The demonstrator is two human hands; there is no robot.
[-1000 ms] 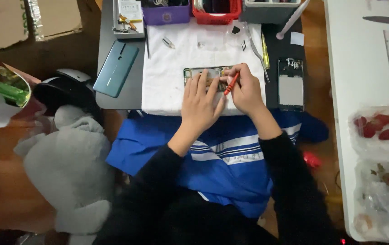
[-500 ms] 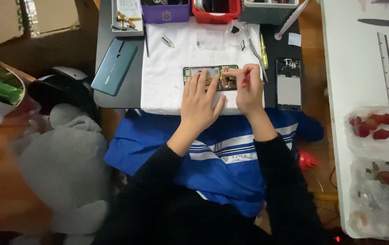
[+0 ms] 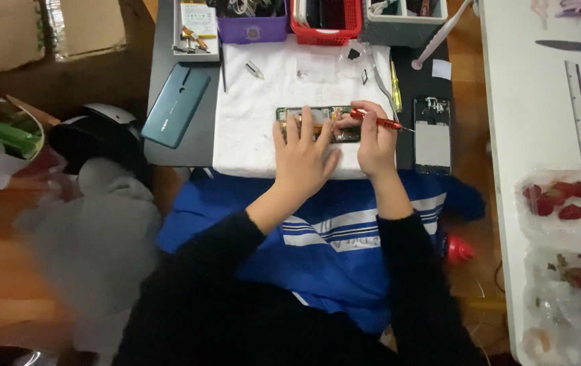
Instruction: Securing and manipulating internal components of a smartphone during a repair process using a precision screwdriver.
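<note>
Nearest to me are the black sleeves and a blue striped garment (image 3: 331, 230) on the lap. Just beyond it, both hands are on the opened phone (image 3: 312, 112), which lies flat on the white cloth (image 3: 256, 129) at the near edge of the grey counter (image 3: 161, 81).

The left hand (image 3: 304, 159) has its fingers (image 3: 289, 132) spread and pressed flat on the phone to hold it down. The right hand (image 3: 375, 142) pinches a red screwdriver (image 3: 375, 120) between thumb and first fingers. The tool lies almost level and its thin tip points to the right, away from the phone.

I judge that the work is on the inside of the phone, at its right end, between two screws or parts. For the next move, the tip must turn down and meet a very small target, while the left hand holds the body firmly.

Some things are close. To the right, another phone part (image 3: 433, 135) lies on a dark mat just beside the screwdriver tip. A yellow tool (image 3: 395, 88) lies near it, and a teal back cover (image 3: 176, 105) is at the left. Small loose pieces on the cloth could be pushed away. Farther away stand a purple tray (image 3: 249, 27) and a red basket (image 3: 324, 24).
</note>
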